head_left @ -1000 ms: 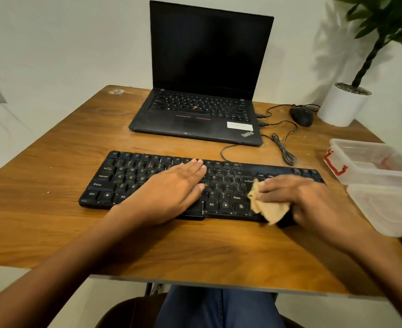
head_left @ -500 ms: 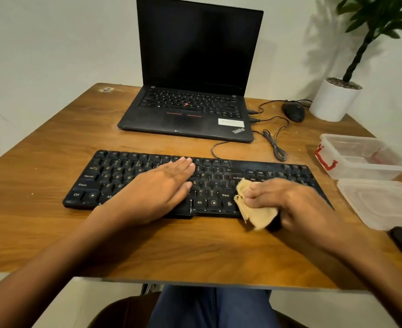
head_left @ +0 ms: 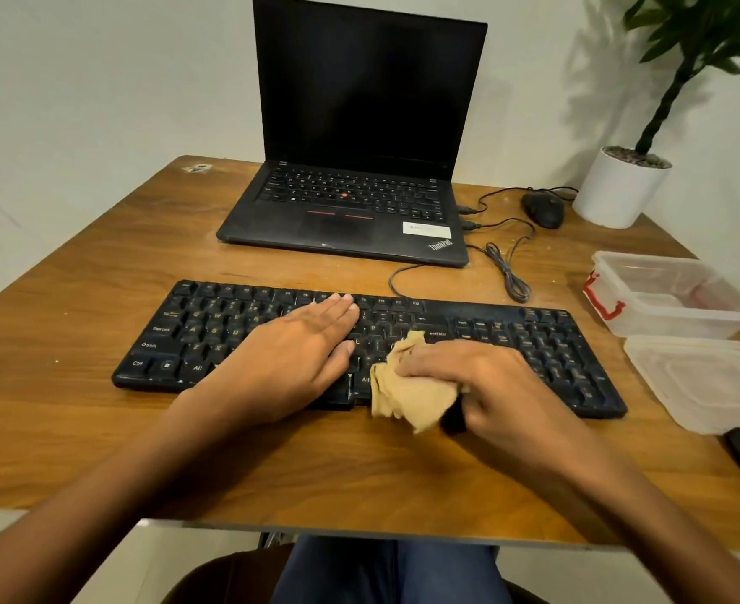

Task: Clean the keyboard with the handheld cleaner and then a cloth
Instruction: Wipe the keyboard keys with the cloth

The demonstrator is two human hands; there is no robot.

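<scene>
Here, dusty black kbd [head_left: 534, 342], crumpled tan cloth [head_left: 407, 394]

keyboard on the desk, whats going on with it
A person is wiping the black keyboard with a tan cloth. The right hand grips the crumpled cloth on the keys near the middle of the front edge. The left hand lies flat on the keys left of centre, apparently steadying it. An open laptop with a dark screen sits behind.

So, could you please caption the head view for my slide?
Left hand flat on the black keyboard, right hand pressing a tan cloth to its keys.
</scene>
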